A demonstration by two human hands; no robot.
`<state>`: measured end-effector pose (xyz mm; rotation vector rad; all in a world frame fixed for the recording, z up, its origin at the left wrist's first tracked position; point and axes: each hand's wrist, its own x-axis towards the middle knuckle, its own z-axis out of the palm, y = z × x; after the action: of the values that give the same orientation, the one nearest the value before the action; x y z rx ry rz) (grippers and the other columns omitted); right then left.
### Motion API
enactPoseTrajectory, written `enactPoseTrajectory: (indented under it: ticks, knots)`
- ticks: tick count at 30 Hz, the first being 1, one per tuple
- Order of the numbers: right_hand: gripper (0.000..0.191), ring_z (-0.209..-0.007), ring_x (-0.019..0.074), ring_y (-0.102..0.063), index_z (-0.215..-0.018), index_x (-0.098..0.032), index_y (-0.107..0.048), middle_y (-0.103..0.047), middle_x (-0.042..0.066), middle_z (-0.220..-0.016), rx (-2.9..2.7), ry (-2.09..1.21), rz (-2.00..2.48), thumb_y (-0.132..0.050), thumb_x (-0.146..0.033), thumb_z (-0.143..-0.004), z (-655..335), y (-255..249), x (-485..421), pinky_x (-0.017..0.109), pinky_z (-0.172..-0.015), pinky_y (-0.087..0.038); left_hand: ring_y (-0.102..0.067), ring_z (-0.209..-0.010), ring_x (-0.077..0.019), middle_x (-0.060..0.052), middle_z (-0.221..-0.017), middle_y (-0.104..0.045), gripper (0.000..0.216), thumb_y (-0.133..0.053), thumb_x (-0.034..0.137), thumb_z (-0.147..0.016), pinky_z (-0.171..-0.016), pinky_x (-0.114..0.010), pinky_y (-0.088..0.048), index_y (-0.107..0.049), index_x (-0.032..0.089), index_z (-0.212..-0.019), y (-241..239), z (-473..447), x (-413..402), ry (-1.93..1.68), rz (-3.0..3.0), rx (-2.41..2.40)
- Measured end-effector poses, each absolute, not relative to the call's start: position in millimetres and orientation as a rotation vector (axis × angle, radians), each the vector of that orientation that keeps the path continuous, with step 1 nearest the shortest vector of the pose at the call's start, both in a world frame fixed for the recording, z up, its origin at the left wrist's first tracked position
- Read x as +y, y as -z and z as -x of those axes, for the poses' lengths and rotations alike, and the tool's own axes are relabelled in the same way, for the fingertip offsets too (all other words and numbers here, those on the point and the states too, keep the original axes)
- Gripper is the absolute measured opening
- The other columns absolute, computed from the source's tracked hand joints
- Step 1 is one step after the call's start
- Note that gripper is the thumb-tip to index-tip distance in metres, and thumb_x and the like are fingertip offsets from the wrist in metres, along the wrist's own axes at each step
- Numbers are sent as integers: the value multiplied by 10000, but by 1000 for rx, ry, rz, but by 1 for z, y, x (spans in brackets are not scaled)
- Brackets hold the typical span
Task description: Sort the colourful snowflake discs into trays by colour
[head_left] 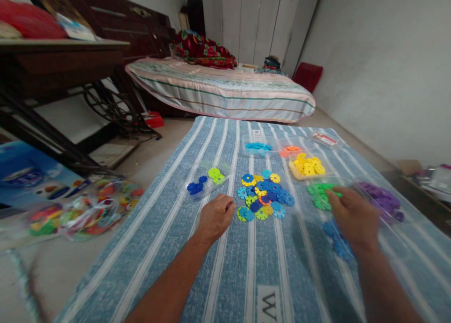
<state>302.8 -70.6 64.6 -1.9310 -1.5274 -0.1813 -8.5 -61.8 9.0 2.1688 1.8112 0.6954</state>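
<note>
My left hand [217, 217] is closed beside the left edge of a loose pile of flower-shaped plastic discs [264, 198] in blue, yellow, lime and orange. Whatever its curled fingers hold, if anything, is hidden. My right hand [355, 215], blurred by motion, is over the sorted pieces on the right. Its fingers are bent together at the green discs [319, 195], and what is in them does not show clearly. Blue discs [336, 240] lie partly behind that hand, and purple discs [378, 200] sit to its right.
Beyond the pile, clear trays hold yellow discs [308, 165], orange discs [291, 151] and light blue discs [258, 147]. At left, a clear tray holds dark blue discs [196, 186] and lime discs [215, 175]. A bag of colourful pieces [91, 210] lies beside the striped cloth [169, 196].
</note>
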Motion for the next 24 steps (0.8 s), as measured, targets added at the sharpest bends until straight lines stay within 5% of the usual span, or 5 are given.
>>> enactPoseTrajectory:
  ticks: [6, 14, 24]
  knots:
    - [314, -769, 182, -659, -1115, -262, -622, -717, 44, -882, -2231, -487, 1668, -446, -331, -865, -213, -34, -81, 251, -674, -439, -573, -717, -126, -21, -820, -619, 180, -469, 264, -830, -665, -236, -410, -626, 190, -878, -11, 6, -65, -691, -2175, 1791]
    - [375, -893, 212, -651, -1226, -309, -520, -698, 59, -990, -2728, -448, 1587, -455, -254, -860, -169, -51, -55, 277, -716, -417, -574, -714, -129, -17, -816, -619, 173, -476, 255, -820, -645, -240, -404, -628, 192, -872, -12, 7, -66, -657, -2157, 1773]
    - [218, -872, 192, -632, -1006, -267, -635, -701, 31, -922, -2772, -485, 1500, -523, -291, -820, -170, -47, -44, 249, -656, -354, -574, -760, -131, -15, -848, -621, 165, -468, 227, -815, -689, -240, -403, -614, 196, -883, -8, 7, -65, -627, -2152, 1764]
